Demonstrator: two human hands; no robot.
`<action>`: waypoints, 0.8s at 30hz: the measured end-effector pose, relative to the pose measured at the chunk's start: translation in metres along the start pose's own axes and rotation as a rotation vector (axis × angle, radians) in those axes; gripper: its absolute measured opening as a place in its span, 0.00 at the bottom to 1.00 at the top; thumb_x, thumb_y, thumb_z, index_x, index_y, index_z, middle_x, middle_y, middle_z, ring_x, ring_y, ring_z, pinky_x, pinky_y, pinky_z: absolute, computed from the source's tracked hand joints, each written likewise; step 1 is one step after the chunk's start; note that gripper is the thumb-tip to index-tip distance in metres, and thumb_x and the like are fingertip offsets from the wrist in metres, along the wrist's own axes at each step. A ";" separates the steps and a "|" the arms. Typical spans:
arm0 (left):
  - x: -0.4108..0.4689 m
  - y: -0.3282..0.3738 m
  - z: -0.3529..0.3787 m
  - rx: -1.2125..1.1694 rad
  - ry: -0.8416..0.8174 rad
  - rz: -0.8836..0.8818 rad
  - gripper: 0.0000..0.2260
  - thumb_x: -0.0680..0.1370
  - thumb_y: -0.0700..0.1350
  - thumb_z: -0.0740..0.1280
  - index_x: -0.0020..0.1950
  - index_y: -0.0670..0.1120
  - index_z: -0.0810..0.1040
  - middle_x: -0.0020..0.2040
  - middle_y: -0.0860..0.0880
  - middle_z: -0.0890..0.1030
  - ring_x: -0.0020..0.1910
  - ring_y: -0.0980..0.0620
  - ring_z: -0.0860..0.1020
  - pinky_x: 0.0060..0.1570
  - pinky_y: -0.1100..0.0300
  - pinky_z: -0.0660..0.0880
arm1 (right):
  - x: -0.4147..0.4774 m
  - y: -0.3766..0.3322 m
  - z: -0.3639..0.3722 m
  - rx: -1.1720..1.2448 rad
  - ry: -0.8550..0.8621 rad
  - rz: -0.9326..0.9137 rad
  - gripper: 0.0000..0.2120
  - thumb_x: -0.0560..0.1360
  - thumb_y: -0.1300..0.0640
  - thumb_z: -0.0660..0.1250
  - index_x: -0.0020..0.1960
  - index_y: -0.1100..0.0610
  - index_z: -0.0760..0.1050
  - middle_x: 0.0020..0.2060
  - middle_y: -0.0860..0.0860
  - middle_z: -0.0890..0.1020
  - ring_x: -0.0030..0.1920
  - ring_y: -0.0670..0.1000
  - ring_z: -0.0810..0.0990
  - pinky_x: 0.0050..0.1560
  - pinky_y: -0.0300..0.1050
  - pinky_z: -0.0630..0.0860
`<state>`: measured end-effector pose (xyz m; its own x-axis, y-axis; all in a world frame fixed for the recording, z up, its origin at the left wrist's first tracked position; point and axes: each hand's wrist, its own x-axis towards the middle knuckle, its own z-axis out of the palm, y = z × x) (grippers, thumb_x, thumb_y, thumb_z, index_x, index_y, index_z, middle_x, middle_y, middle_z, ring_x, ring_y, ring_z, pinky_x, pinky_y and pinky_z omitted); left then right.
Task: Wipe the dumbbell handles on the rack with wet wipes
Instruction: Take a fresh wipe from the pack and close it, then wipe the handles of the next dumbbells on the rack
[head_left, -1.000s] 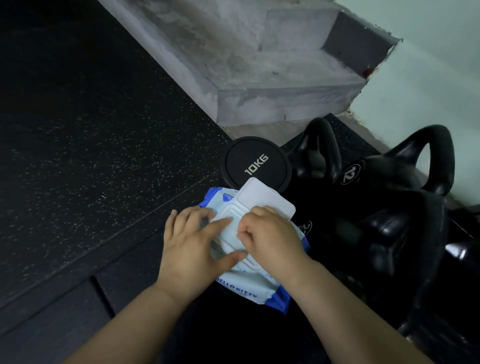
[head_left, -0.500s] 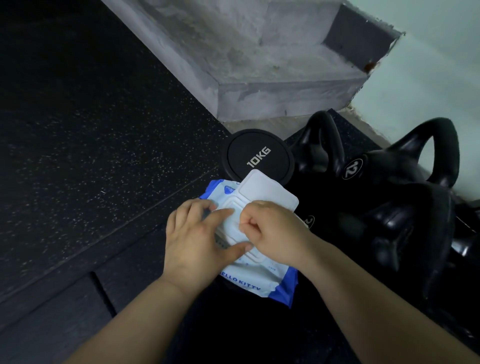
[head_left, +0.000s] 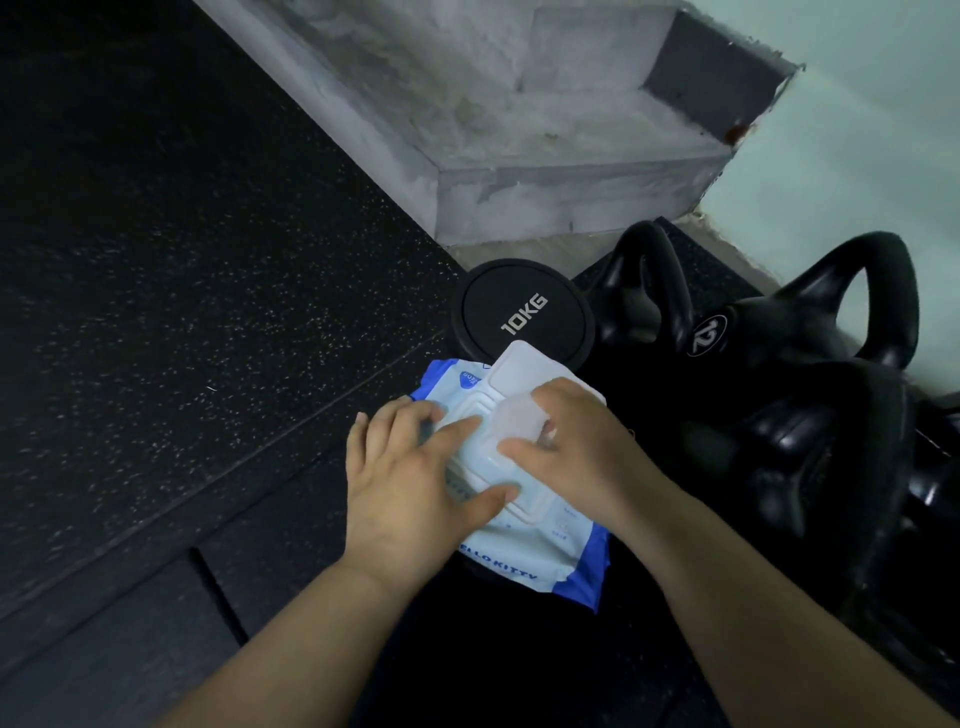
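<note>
A blue and white wet wipes pack (head_left: 540, 551) lies on the dark floor with its white flip lid (head_left: 519, 369) standing open. My left hand (head_left: 410, 483) presses down on the pack's left side, thumb and forefinger framing the opening. My right hand (head_left: 576, 447) pinches a pale translucent sheet (head_left: 517, 423) at the opening; I cannot tell whether it is a wipe or a seal. Just behind the pack a black dumbbell (head_left: 519, 312) shows its round end marked 10KG. Its handle is hidden.
Black kettlebells (head_left: 727, 332) with looped handles (head_left: 883, 270) crowd the right side, close to my right forearm. Grey concrete steps (head_left: 519, 156) rise behind the dumbbell, against a pale green wall (head_left: 857, 130). Speckled black rubber flooring (head_left: 182, 312) spreads to the left.
My right fingers have moved up from the opening and now hold a pale sheet lifted off it. My left hand stays pressed on the pack.
</note>
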<state>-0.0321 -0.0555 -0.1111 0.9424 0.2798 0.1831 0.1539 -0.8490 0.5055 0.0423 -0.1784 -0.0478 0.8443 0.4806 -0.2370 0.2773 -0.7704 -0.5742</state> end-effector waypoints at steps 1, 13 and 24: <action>0.001 0.000 0.000 0.018 -0.003 0.006 0.30 0.60 0.68 0.57 0.50 0.51 0.82 0.50 0.47 0.79 0.57 0.50 0.66 0.60 0.42 0.62 | 0.000 -0.002 0.002 -0.058 0.008 -0.063 0.11 0.73 0.56 0.65 0.34 0.56 0.67 0.33 0.45 0.69 0.38 0.45 0.67 0.39 0.34 0.63; 0.003 0.007 -0.005 0.060 -0.130 -0.038 0.31 0.57 0.67 0.62 0.52 0.51 0.81 0.52 0.47 0.78 0.59 0.44 0.73 0.67 0.43 0.56 | -0.012 -0.014 -0.090 1.192 0.606 -0.133 0.08 0.69 0.48 0.68 0.40 0.52 0.81 0.45 0.56 0.84 0.43 0.49 0.78 0.56 0.45 0.74; 0.002 0.097 -0.146 -0.694 -0.300 -0.282 0.19 0.74 0.39 0.66 0.55 0.62 0.68 0.55 0.67 0.67 0.63 0.61 0.67 0.56 0.81 0.59 | -0.071 -0.073 -0.170 0.972 0.302 0.282 0.15 0.74 0.61 0.61 0.33 0.53 0.82 0.30 0.51 0.82 0.30 0.47 0.79 0.35 0.37 0.75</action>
<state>-0.0584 -0.0722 0.0615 0.9502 0.2263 -0.2142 0.2716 -0.2644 0.9254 0.0402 -0.2271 0.1443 0.9372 0.1093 -0.3314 -0.3203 -0.1071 -0.9412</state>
